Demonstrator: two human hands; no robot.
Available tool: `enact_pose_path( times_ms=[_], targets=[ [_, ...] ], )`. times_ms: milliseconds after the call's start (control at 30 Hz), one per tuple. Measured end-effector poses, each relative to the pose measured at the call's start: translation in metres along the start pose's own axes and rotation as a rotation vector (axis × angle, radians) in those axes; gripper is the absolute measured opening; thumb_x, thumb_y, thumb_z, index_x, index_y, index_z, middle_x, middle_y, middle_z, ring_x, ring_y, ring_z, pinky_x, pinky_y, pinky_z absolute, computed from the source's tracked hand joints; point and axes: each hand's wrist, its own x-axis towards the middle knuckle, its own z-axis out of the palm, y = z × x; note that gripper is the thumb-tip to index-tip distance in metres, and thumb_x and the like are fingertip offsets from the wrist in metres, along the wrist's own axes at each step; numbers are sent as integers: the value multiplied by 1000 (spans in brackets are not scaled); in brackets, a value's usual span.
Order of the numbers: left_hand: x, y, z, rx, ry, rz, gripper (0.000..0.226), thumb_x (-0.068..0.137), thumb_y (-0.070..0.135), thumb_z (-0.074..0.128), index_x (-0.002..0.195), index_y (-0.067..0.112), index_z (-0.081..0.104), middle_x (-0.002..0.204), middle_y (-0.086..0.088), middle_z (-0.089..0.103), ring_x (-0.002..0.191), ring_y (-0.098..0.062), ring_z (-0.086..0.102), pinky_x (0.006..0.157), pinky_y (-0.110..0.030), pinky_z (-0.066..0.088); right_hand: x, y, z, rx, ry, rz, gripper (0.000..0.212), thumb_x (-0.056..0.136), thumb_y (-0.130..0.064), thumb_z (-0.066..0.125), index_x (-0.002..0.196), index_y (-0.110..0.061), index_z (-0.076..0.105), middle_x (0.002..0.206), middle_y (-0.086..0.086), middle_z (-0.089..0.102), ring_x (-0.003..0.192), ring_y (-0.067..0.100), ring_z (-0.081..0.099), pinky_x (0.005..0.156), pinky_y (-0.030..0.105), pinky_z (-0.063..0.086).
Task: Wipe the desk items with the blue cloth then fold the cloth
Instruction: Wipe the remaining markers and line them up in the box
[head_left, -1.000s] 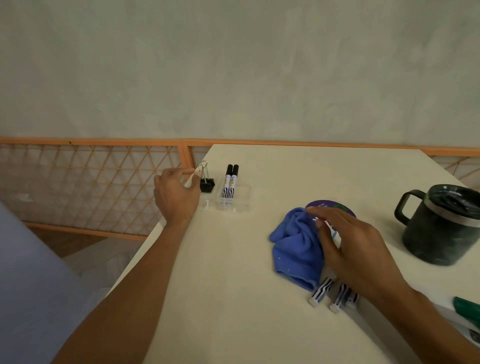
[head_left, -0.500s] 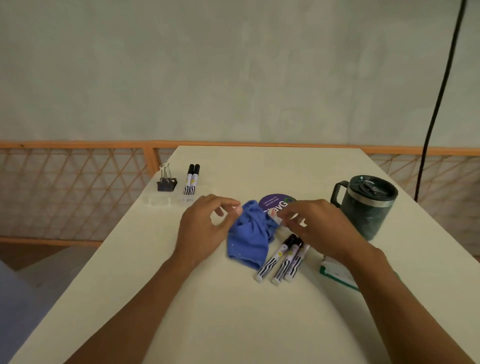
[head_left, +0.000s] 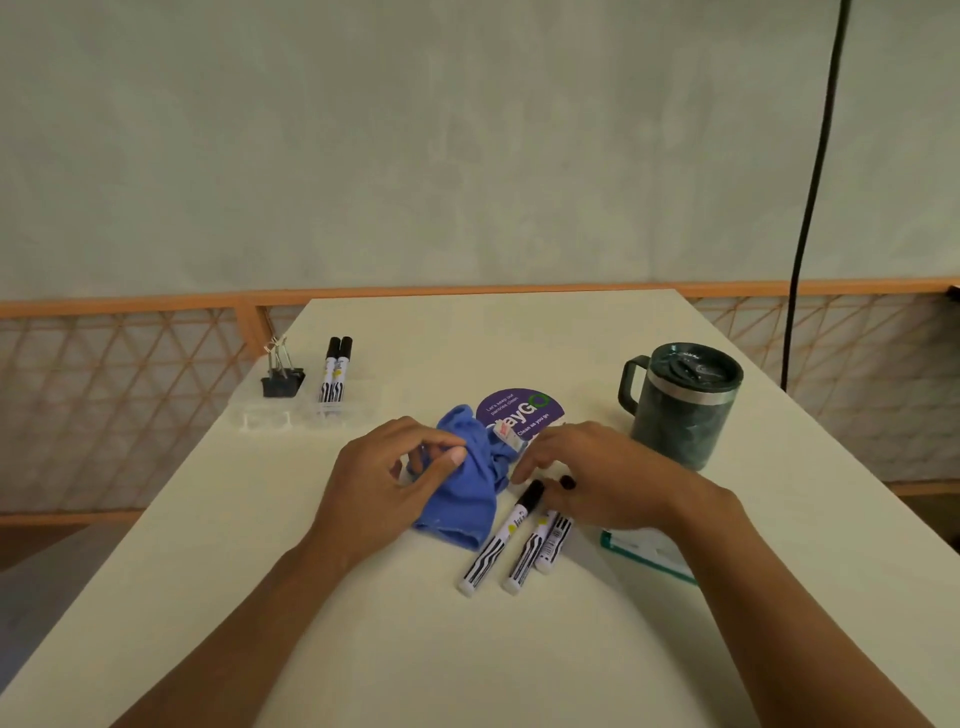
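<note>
The blue cloth lies bunched near the middle of the bench. The left hand comes in from its 9 o'clock side, thumb and forefinger clamped in a pinch grip on the cloth's left edge. The right hand sits at the cloth's 3 o'clock, fingers bent toward the fabric. Whether its grip is closed on anything cannot be told.

Three markers lie side by side at the cloth's 5 o'clock, their caps partly under the right hand. A purple disc shows at 1 o'clock, partly under the cloth. A dark lidded mug stands at 2 o'clock. At 10 o'clock a clear tray holds a binder clip and two more markers.
</note>
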Motion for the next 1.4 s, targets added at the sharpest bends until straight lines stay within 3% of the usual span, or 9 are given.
enact_pose_path(
  times_ms=[200,333,500,633,833,900,1033,1233,1400],
  targets=[
    [0,5,-12,-80,-64,5,22,93,40,84,79,28,73,72,3,64,64,-19,55,57,-34,45,0,0,-2,31,20,5,33,94,-32,66,125,-42,71,118,-26,63,108,1,59,96,31,52],
    [-10,19,-20,-13,-367,27,43,81,61,88,68,26,66,57,-1,55,50,-18,45,53,-25,35,5,0,1,27,270,56,35,97,-17,59,125,-34,73,118,-18,69,101,7,65,88,31,55],
    [-13,31,-22,208,-533,74,60,71,88,76,71,29,67,61,2,56,58,-19,54,57,-17,35,6,-8,3,-25,429,94,33,102,-17,58,129,-31,71,121,-16,68,94,7,65,77,31,57],
    [-15,31,-19,251,-535,136,49,78,82,76,76,34,70,69,9,61,66,-15,59,60,-19,42,7,-12,7,-37,481,94,32,100,-17,60,124,-31,74,117,-16,70,90,8,69,71,34,59],
    [-9,21,-28,103,-479,-1,21,82,43,89,73,30,76,72,9,69,64,-17,65,64,-38,55,9,-13,9,-19,599,103,26,100,-19,63,120,-31,74,108,-17,71,80,4,68,65,31,59],
    [-4,19,-36,-15,-426,-130,17,80,35,94,73,29,79,72,6,72,62,-12,61,63,-34,54,9,-11,9,3,648,127,25,100,-20,65,120,-31,73,106,-18,72,80,4,66,64,29,59],
    [4,11,-49,-160,-261,-293,5,85,30,90,82,28,86,66,12,69,58,-7,42,55,-19,35,10,-11,10,50,678,149,22,105,-24,62,124,-29,72,109,-15,73,84,2,64,65,25,58],
    [13,-2,-55,-331,1,-363,13,95,30,77,101,21,85,96,-4,82,62,-21,49,65,-25,47,12,-10,11,134,716,146,27,106,-21,59,129,-31,69,111,-20,69,88,2,66,71,23,59],
    [16,-8,-54,-505,181,-470,13,97,23,76,108,17,80,107,-6,82,65,-15,49,71,-27,46,14,-21,17,193,633,154,24,107,-34,61,129,-31,69,112,-18,70,92,0,67,75,20,59]
  ],
)
